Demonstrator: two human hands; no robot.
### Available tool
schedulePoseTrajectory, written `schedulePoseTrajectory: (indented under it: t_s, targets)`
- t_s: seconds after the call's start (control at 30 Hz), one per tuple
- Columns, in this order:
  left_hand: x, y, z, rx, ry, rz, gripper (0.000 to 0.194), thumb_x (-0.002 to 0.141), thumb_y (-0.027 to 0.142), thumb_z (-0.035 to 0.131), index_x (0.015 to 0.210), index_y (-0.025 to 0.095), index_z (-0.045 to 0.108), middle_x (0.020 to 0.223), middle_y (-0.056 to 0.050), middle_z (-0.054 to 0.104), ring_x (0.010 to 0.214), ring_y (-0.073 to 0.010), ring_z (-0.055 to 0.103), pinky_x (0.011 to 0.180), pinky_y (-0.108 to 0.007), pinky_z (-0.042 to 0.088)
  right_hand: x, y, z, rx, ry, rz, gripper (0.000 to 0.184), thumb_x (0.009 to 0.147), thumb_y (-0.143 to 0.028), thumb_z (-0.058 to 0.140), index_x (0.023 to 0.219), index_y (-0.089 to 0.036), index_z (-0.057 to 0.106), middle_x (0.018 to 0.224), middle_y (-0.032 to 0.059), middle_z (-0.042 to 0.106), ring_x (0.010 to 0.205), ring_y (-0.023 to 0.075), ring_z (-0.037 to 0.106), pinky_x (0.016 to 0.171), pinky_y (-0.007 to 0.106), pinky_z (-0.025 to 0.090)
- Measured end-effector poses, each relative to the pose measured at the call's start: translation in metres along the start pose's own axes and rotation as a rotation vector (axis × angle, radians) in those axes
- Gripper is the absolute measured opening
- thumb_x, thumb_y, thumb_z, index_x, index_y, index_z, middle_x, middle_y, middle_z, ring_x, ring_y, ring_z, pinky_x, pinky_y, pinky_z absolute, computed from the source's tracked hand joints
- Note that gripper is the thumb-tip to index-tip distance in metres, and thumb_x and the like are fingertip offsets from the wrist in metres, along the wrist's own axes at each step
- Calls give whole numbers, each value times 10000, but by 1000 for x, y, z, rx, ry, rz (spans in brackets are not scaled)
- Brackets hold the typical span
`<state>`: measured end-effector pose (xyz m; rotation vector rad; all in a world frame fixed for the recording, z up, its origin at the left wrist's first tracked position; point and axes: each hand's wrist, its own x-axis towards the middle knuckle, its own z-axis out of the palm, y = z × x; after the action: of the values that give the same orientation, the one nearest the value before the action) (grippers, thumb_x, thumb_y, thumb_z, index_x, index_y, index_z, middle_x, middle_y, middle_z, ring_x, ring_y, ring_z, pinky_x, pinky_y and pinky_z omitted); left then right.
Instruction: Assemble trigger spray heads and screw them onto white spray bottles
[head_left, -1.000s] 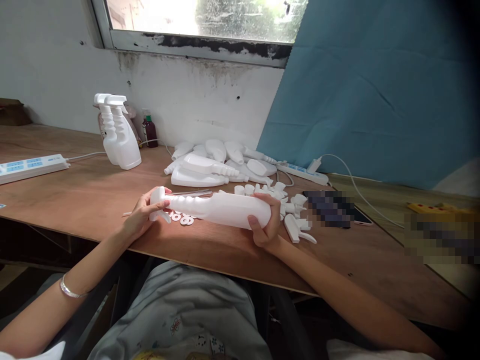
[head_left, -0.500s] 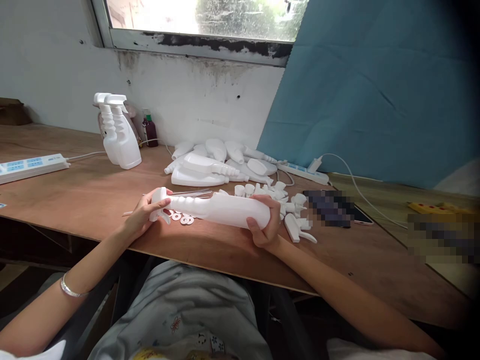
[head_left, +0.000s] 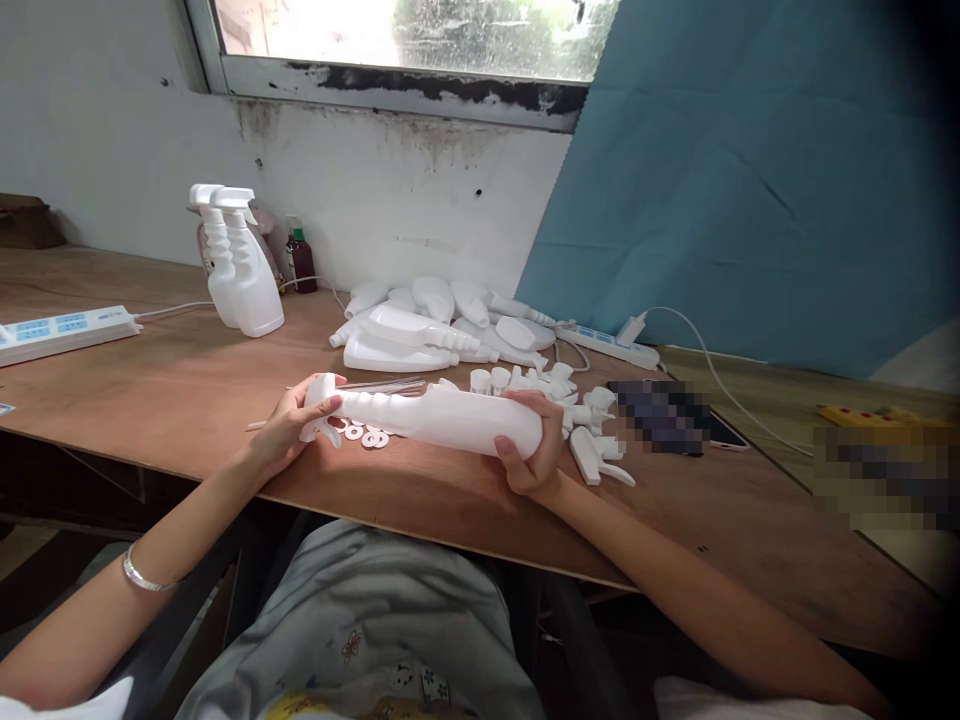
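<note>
A white spray bottle lies sideways in the air between my two hands, over the table's front part. My left hand is closed around its trigger sprayer head, which sits at the neck end with the trigger pointing down. At the other end, my right hand grips the bottle's base, thumb on the near side. Several white ring washers lie on the table behind the neck, partly hidden by the bottle. Thin clear tubes lie just beyond it.
Loose white trigger heads lie right of the bottle. Behind is a pile of white bottles. Two spray bottles with heads stand at the back left. Power strips, a phone and the wooden table edge are also around.
</note>
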<state>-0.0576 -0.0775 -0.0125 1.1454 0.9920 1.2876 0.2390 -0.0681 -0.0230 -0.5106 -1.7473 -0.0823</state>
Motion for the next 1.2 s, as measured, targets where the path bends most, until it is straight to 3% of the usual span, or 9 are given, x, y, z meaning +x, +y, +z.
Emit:
schedulePoseTrajectory:
  t_s: [0.13,0.4,0.67,0.9,1.2]
  targets:
    - [-2,1,0,-11,-17,52,507,580,282,744,1022,162,525,755,-2,584,565,-121,589,536,-220,484,0,0,-1,0,16,16,437,743,-341,531,1141,-213,403,964,83,533,869,245,522,736,422,447]
    - [-3,3,5,44,39,21,471,609,390,730,968,154,536,716,15,532,522,-98,548,456,-184,440,0,-2,-2,-55,-2,44,413,761,-355,511,1137,-214,412,979,87,539,892,244,530,742,414,458]
    - [-5,3,7,89,105,153,435,631,379,713,957,142,548,710,14,516,530,-93,526,473,-188,463,-1,-2,-2,-63,14,90,427,763,-415,507,1135,-227,418,970,78,527,874,244,530,732,417,453]
    - [-11,4,7,154,127,262,430,628,363,708,970,163,541,810,-33,610,593,-126,545,516,-214,479,1,-8,-2,-13,33,225,406,798,-413,479,1157,-232,426,1053,75,507,904,237,515,748,404,452]
    - [-26,20,13,348,329,455,364,615,356,722,918,196,600,770,-13,649,590,-142,554,501,-205,444,14,-21,-3,56,46,416,316,843,-402,437,1102,-225,475,1076,57,514,986,228,498,870,429,409]
